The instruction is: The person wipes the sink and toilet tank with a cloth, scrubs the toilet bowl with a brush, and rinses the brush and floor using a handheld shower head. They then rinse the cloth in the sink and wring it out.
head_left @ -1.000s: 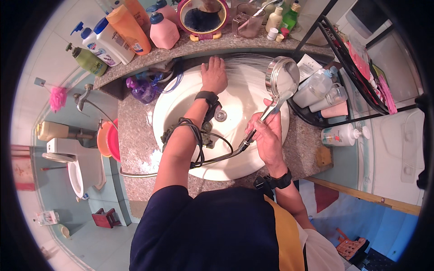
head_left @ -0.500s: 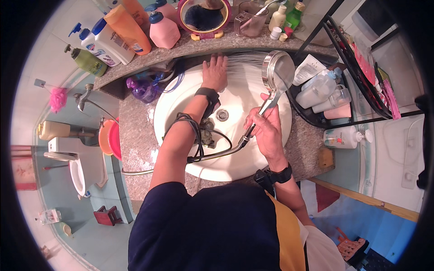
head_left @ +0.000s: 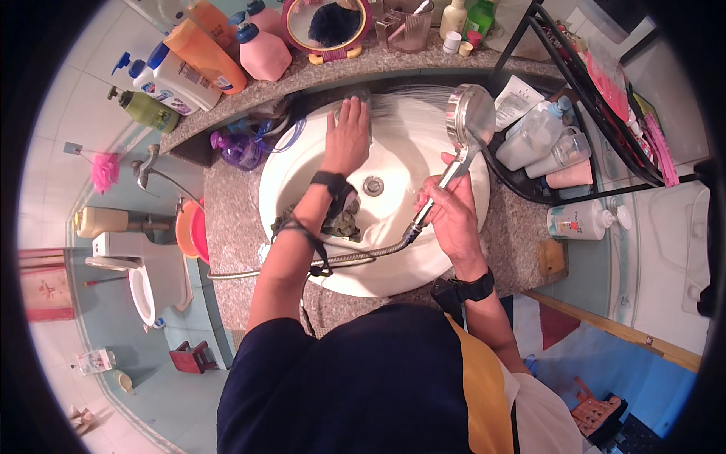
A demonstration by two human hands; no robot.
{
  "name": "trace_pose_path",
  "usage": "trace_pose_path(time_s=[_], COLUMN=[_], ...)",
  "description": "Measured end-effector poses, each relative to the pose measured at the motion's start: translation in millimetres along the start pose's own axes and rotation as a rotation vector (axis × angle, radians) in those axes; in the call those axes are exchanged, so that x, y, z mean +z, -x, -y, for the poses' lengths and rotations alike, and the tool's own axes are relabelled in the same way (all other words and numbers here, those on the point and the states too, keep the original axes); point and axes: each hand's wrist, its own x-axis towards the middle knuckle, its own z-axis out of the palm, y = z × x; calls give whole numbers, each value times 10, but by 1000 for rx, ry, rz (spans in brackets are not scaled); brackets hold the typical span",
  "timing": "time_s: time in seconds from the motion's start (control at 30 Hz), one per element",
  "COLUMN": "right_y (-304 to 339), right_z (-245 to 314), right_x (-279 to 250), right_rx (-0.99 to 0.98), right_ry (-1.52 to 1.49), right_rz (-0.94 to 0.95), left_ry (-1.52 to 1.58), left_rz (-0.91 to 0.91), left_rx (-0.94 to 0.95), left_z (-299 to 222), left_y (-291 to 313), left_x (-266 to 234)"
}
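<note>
A chrome handheld shower head is gripped by its handle in my right hand, over the right side of the white washbasin. Fine water jets spray from it toward the far left. My left hand lies flat against the basin's far inner wall, fingers stretched out, beside the spray. Under my left wrist sits a crumpled dark greenish cloth, partly hidden by my forearm. The metal shower hose runs leftward across the near part of the basin, and a dark cable hangs around my left forearm. The drain shows mid-basin.
Several pump bottles, a round mirror and a clear cup line the back ledge. A purple bottle stands left of the basin. To the right is a black rack with tubes and bottles. A toilet is at far left.
My left hand has shifted slightly left and nearer along the far wall. The dark cable has slid lower around my left forearm. My right hand keeps hold of the shower head, water still spraying.
</note>
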Motion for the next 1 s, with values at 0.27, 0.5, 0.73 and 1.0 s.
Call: trace_pose_path(time_s=[0.27,0.5,0.73,1.0], right_y=[-12,22,-6,34], right_z=[-134,-180,-139,-232], right_x=[73,-20,-13,72], right_rx=[194,141,103,212], right_ry=[1,32,15,41], right_rz=[57,2,-11,84], left_ry=[10,162,204,58], left_rz=[-60,-6,84,79], left_rx=[-56,30,-52,-36], left_z=[-54,-290,-199,-235], left_y=[-187,573,278,245], left_x=[158,8,328,408])
